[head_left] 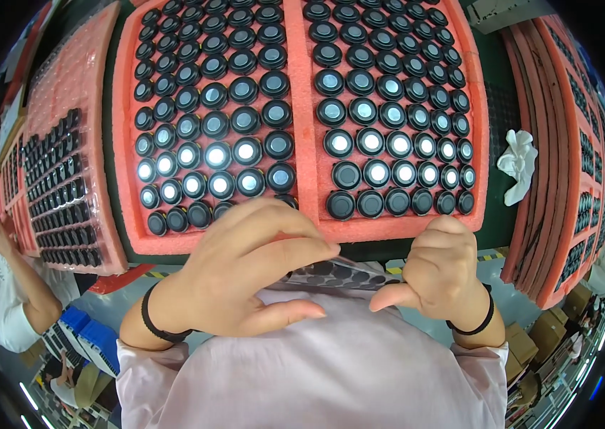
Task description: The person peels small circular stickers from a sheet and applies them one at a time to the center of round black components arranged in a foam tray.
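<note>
Between my hands is a sheet with dark round stickers [345, 275], held low against my pale shirt. My right hand [442, 268] is closed on its right end, with the thumb pointing left. Near the sheet's left end, my left hand [245, 261] has its thumb and index finger spread apart. Whether its fingertip touches the sheet is hard to tell. Just beyond my hands lies a pink foam tray [306, 164] with rows of black round parts [347, 174]. Many carry a shiny grey disc on top; several in the nearest row look plain black. My left hand covers part of that row.
At left lies another pink foam tray [106, 214] under clear plastic, with black parts. Stacked pink trays [549, 179] stand at right, beside a crumpled white tissue [517, 166]. A grey metal piece [506, 14] juts in at the far right. A co-worker's arm [27, 275] is at left.
</note>
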Demonstrator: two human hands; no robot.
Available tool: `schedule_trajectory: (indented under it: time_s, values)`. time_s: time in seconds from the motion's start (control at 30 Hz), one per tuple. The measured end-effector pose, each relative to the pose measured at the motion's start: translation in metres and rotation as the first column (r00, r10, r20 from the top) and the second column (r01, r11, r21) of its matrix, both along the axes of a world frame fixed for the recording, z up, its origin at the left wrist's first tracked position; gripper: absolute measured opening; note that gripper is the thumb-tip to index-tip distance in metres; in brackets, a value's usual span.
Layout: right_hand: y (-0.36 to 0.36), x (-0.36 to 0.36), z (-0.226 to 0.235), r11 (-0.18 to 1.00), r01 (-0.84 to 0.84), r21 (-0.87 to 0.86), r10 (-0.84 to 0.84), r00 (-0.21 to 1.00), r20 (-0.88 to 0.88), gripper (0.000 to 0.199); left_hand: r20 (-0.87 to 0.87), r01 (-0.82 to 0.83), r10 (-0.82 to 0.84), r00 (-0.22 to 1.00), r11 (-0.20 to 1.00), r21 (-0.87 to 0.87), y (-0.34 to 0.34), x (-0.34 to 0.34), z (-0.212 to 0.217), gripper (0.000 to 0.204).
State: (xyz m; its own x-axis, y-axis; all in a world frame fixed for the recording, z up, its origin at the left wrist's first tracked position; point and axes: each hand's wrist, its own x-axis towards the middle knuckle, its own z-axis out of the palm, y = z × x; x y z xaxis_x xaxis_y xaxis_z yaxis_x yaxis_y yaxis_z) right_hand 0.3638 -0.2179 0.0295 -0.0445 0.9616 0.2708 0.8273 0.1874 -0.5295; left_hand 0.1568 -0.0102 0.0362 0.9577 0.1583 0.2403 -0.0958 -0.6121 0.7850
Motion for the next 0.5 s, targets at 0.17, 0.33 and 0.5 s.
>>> schedule_trajectory:
  time_s: [0.17,0.33,0.5]
  values:
    - [-0.009,0.008,0.0,0.993,0.043,-0.113,-0.04,0.999,0.026,0.058,-0.106,-0.034,-0.014,0.994,0.898,-0.439,-0.008,0.005,-0.013,0.034]
    - [-0.002,0.009,0.019,0.972,0.228,-0.054,-0.217,0.964,0.153,0.044,-0.071,-0.04,0.011,0.997,0.903,-0.427,-0.016,0.011,-0.017,0.026]
    - [0.01,-0.012,0.029,0.964,0.267,0.005,-0.266,0.963,-0.033,0.032,0.02,-0.021,0.028,0.999,0.958,-0.286,-0.021,0.02,-0.015,0.024]
